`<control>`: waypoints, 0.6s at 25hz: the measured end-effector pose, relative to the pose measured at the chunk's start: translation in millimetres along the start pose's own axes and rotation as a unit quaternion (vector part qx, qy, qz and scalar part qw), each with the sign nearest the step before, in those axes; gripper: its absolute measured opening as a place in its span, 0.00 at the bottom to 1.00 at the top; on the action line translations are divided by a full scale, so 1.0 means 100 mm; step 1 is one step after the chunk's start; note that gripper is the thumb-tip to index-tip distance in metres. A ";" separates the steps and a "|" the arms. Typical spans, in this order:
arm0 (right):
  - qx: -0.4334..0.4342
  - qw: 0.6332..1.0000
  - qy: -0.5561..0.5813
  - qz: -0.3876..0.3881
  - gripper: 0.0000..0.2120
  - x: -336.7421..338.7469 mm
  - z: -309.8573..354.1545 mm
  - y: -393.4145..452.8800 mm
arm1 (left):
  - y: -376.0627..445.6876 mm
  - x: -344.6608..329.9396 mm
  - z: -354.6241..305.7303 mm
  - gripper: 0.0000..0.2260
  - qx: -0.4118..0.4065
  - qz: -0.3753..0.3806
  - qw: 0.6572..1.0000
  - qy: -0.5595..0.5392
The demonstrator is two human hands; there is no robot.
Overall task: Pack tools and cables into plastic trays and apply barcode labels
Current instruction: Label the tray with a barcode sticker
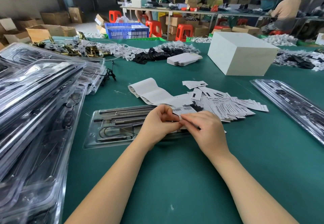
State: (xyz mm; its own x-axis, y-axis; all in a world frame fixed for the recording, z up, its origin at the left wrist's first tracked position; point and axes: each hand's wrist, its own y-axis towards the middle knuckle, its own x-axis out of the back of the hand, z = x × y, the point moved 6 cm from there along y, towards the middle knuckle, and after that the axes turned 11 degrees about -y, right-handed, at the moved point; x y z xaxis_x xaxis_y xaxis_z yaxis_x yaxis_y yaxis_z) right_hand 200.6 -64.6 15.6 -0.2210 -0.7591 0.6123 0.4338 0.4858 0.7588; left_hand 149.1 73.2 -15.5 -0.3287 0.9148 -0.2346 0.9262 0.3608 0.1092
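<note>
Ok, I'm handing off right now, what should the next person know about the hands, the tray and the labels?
Left hand: grip pinched on the white barcode label strip over the tray.
Right hand: fingertips pinching at the same strip, apparently peeling a label.
Clear plastic tray lies on the green table, already filled with dark metal rods and a coiled black cable.
Loose white printed cards are heaped right of the hands; stacked clear trays sit left.
Done: this tray is packed.
Left: stick the label on; whether one is already applied is hidden by the hands.
</note>
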 end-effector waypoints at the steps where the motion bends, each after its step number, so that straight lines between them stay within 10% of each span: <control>1: 0.015 1.000 -0.021 -0.005 0.07 0.02 0.00 0.01 | 0.00 0.00 0.00 0.16 0.002 0.003 1.000 0.000; 9: 0.085 0.987 -0.119 -0.068 0.05 0.07 0.10 -0.01 | 0.00 -0.01 0.01 0.16 0.015 0.008 1.000 -0.007; 15: -0.164 0.983 0.077 -0.016 0.06 0.00 -0.15 -0.05 | 0.00 -0.02 0.01 0.14 0.003 -0.011 1.000 0.020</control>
State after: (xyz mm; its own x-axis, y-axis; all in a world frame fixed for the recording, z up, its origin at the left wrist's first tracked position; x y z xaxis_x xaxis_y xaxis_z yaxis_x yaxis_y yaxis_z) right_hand 211.5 -73.5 8.5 -0.1162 -0.8408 0.5288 0.6933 0.3125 0.6493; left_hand 149.4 71.3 -15.8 -0.3561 0.9131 -0.1986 0.9196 0.3802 0.0987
